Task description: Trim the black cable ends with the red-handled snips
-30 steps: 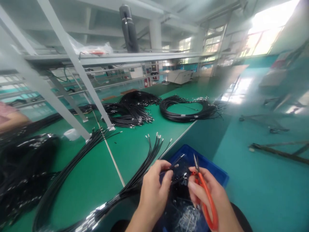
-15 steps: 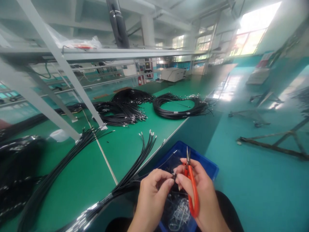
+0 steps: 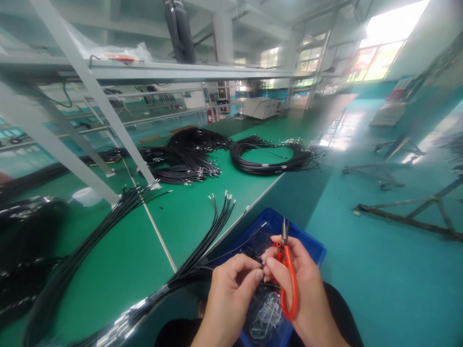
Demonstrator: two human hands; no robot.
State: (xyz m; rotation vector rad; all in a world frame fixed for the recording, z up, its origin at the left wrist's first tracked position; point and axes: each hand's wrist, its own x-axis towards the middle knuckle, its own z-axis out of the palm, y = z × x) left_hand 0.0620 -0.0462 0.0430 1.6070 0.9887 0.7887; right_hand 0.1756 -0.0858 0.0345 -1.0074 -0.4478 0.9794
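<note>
My left hand (image 3: 233, 289) pinches what looks like the end of a black cable between thumb and forefinger. Its fingertips meet those of my right hand (image 3: 307, 284), which also touch a small pale part there, too covered to make out. My right hand keeps red-handled scissors (image 3: 293, 294) in its palm, blades pointing up and away. Under both hands stands a blue bin (image 3: 314, 248) with clear plastic bags and small parts in it. To the left, a bundle of black cables (image 3: 191, 258) with silvery ends lies over the table edge.
Coiled black cables (image 3: 260, 167) and heaped cables (image 3: 181, 166) lie farther back on the green table (image 3: 188, 205). White shelf posts (image 3: 104, 106) rise at the left. More bagged black cable (image 3: 29, 246) sits at far left. A wheeled metal stand (image 3: 405, 221) is on the floor at right.
The view has shifted slightly. The dark piece between my fingertips is now more covered, and a pale part shows at my right fingertips. The scissors stay in my right hand.
</note>
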